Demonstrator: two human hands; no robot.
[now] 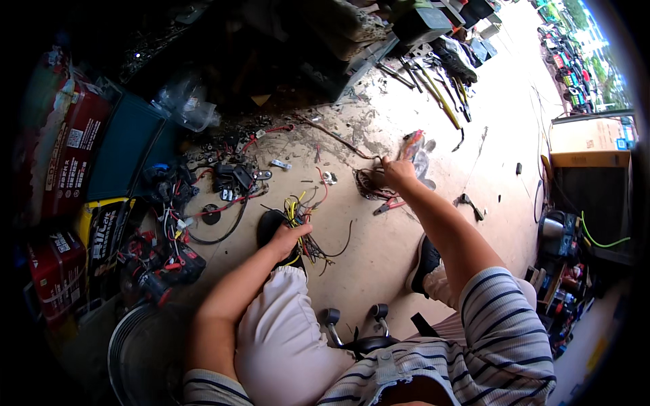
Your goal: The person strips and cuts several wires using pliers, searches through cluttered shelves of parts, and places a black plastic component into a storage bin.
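Observation:
My left hand is closed around a bundle of thin wires, yellow, black and red, held above my left shoe. Loose wire ends stick out on both sides of the fist. Farther forward and to the right, my right hand reaches down to a tangle of dark cable on the floor. Its fingers look closed on the cable, though they are partly hidden. Beside this tangle lie red-handled pliers and a crumpled clear bag with a colourful print.
Red-and-black wiring with connectors and a cordless tool lie at left, beside stacked boxes. Long-handled tools rest at the far side. A green-handled tool is on the floor. At right stands a carton.

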